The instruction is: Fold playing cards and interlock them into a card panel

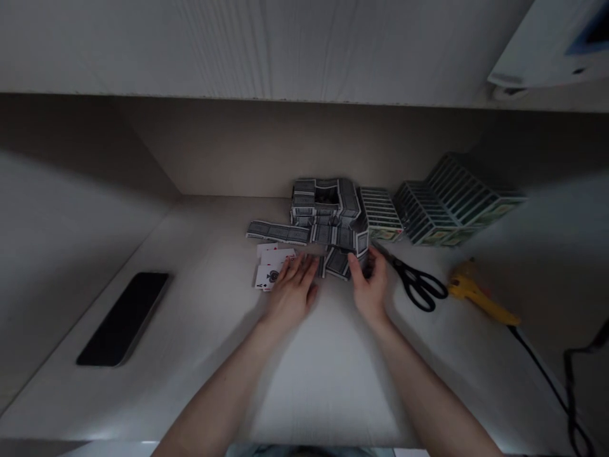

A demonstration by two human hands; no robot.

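A structure built of playing cards (328, 212) stands at the back of the pale desk (314, 374), with a strip of cards running out to its left. My left hand (292, 289) lies flat, fingers stretched, on loose face-up cards (271, 263) just in front of the strip. My right hand (368, 282) is half curled, with thumb and fingers touching the structure's front right corner card (340, 261). Whether it grips that card is unclear.
Black scissors (419, 282) lie right of my right hand, beside a yellow glue gun (478, 298) with a black cable. Stacked card packs (447, 203) sit at the back right. A dark phone (124, 317) lies at the left. A shelf overhangs the desk.
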